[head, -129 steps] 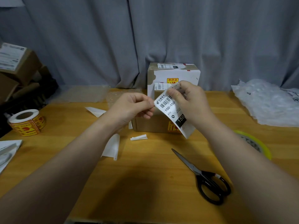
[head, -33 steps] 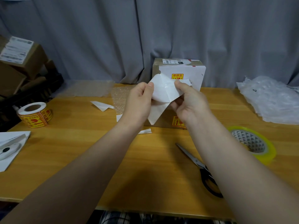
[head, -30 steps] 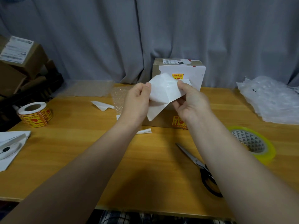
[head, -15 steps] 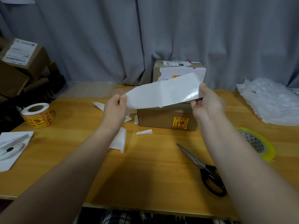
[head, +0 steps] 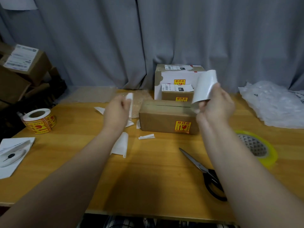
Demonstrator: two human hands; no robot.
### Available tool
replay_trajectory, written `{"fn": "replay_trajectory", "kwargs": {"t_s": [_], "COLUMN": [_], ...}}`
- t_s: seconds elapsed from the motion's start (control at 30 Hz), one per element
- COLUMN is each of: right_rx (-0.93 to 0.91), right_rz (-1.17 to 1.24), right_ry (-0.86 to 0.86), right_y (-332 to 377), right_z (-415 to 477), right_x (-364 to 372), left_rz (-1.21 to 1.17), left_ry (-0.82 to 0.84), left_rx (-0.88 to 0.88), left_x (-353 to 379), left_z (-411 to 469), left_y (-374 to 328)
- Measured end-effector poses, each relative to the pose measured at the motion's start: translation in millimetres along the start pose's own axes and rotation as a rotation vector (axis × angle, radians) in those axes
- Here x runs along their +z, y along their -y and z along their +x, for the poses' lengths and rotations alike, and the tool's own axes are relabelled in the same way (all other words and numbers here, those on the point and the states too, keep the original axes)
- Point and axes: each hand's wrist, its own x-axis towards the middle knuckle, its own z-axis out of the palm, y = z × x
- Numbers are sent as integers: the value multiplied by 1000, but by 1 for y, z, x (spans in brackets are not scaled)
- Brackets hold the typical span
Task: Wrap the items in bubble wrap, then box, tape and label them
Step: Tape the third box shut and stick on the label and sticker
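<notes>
My right grip (head: 216, 109) pinches the curled label (head: 205, 86), blank side towards me, just above the box (head: 161, 117), whose yellow sticker (head: 182, 127) reads 易碎品. My left grip (head: 117, 111) pinches a backing strip (head: 130, 104).

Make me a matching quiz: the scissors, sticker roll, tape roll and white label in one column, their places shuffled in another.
1 black-handled steel scissors
2 roll of yellow warning stickers
3 yellow-rimmed tape roll
4 glossy white paper label

A gripped by the right hand
B wooden table, left side
C table's right side
D in front of the brown cardboard box

Pairs: 1-D, 2-B, 3-C, 4-A
</notes>
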Motion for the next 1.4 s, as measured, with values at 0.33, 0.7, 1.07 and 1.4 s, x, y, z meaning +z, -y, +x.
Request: {"fn": "replay_trajectory", "kwargs": {"t_s": [0.33, 0.7, 1.07, 1.4], "right_rx": [-235, -1089, -1001, -527], "right_rz": [-223, -757, -1162, -1131], "right_ry": [285, 589, 701, 546], "right_y": [-22, -46, -43, -16], "right_z": [-25, -32, -21, 42], "right_x": [0, -13, -23, 6], "left_rz": [618, -816, -690, -358], "left_ry": [399, 668, 400, 593], "left_rx": [202, -424, -280, -78], "left_x": [-3, -25, 5, 10], "left_z": [-2, -29, -10, 28], "left_y": [3, -94, -78, -77]}}
